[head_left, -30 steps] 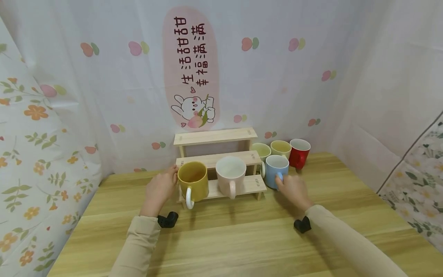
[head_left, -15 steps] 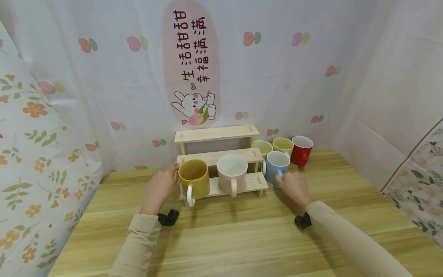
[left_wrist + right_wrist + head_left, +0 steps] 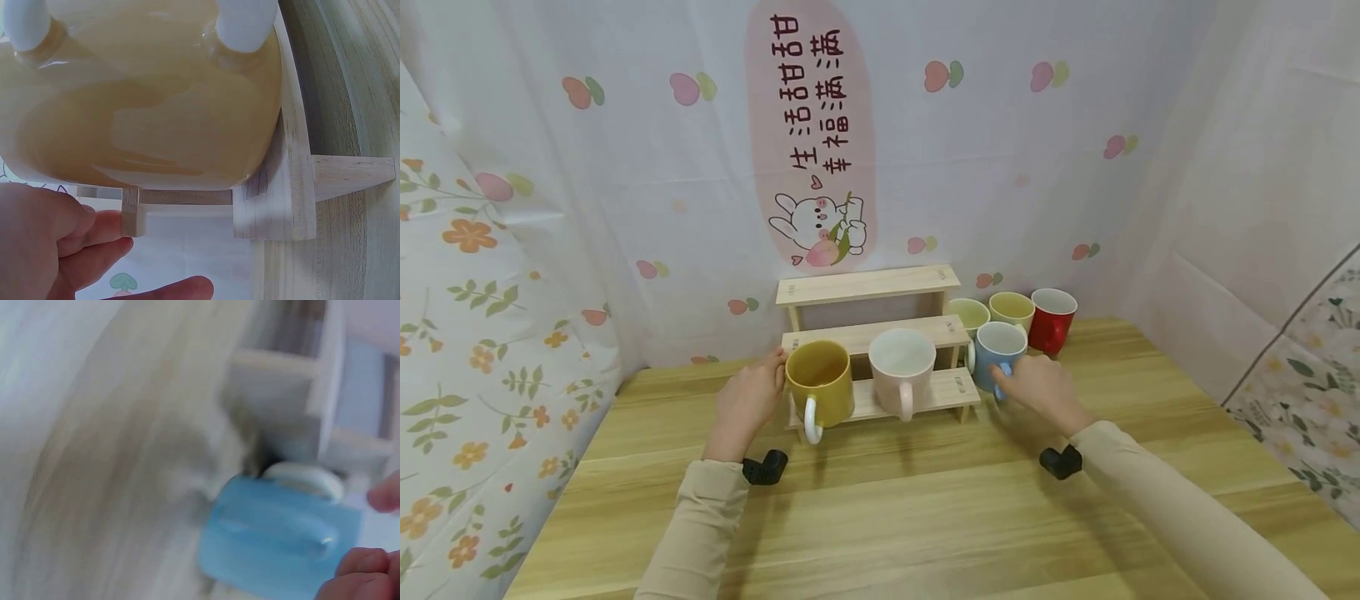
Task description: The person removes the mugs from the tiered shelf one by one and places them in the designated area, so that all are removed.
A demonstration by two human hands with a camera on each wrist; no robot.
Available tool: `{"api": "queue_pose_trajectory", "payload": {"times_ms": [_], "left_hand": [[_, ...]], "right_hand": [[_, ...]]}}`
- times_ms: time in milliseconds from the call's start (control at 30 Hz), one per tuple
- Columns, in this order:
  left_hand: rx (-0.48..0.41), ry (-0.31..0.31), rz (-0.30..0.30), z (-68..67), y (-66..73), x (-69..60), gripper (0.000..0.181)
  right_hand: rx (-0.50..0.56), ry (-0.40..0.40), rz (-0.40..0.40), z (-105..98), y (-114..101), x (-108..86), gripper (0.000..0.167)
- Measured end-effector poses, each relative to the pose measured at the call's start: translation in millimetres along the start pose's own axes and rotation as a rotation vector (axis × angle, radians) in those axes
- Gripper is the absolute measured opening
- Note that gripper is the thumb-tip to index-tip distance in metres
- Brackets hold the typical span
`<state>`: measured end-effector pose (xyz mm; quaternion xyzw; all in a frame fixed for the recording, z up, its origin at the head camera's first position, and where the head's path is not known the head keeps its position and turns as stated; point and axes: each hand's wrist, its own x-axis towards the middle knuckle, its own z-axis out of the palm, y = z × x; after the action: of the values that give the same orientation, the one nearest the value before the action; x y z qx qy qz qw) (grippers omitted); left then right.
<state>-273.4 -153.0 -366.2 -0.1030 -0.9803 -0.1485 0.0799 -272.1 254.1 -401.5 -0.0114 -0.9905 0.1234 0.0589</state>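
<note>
In the head view, a mustard-yellow mug (image 3: 820,392) with a white handle and a pale pink mug (image 3: 901,375) stand on the lowest tier of a wooden three-step rack (image 3: 872,337). My left hand (image 3: 750,408) is at the rack's left end; in the left wrist view its thumb and forefinger pinch a wooden upright (image 3: 130,212) beside the yellow mug. A light-blue mug (image 3: 992,362) stands on the table right of the rack. My right hand (image 3: 1041,387) is beside its handle; in the right wrist view thumb and fingers are apart, with the blue handle (image 3: 281,534) outside them.
Behind the blue mug stand a pale green mug (image 3: 970,312), a pale yellow mug (image 3: 1011,308) and a red mug (image 3: 1052,321), close together. A patterned cloth (image 3: 1000,183) hangs behind the wood-grain table (image 3: 910,517). The rack's two upper tiers bear no mugs.
My right hand has let go of the blue mug's handle and drawn slightly to the right. The blue mug stays beside the rack. My left hand keeps its place; the head view has tilted slightly.
</note>
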Motion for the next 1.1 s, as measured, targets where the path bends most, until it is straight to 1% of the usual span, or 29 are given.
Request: {"api": "queue_pose_trajectory", "payload": {"times_ms": [167, 300, 467, 600, 833, 967, 1100], "left_hand": [[0.003, -0.001, -0.01, -0.2, -0.7, 1.2, 0.04], [0.001, 0.005, -0.009, -0.6, -0.4, 1.3, 0.04], [-0.001, 0.018, 0.001, -0.1, 0.4, 1.6, 0.039], [-0.001, 0.02, 0.0, 0.1, 0.9, 1.6, 0.039], [0.002, 0.004, -0.012, 0.6, 0.3, 1.5, 0.04], [0.005, 0.002, -0.013, 1.0, -0.1, 1.1, 0.04], [0.001, -0.005, -0.013, 1.1, 0.5, 0.2, 0.041]], "right_hand": [[0.006, -0.083, 0.008, -15.8, -19.0, -9.2, 0.051], [0.008, -0.097, -0.01, -24.5, -37.0, -18.7, 0.052], [0.048, -0.096, -0.039, -31.0, -59.8, -30.8, 0.054], [0.075, -0.091, -0.088, -34.7, -76.8, -38.9, 0.057], [0.074, -0.061, -0.197, -37.9, -107.3, -50.6, 0.061], [0.083, -0.041, -0.256, -35.9, -125.3, -53.3, 0.061], [0.071, 0.005, -0.309, -27.9, -137.6, -51.0, 0.054]]}}
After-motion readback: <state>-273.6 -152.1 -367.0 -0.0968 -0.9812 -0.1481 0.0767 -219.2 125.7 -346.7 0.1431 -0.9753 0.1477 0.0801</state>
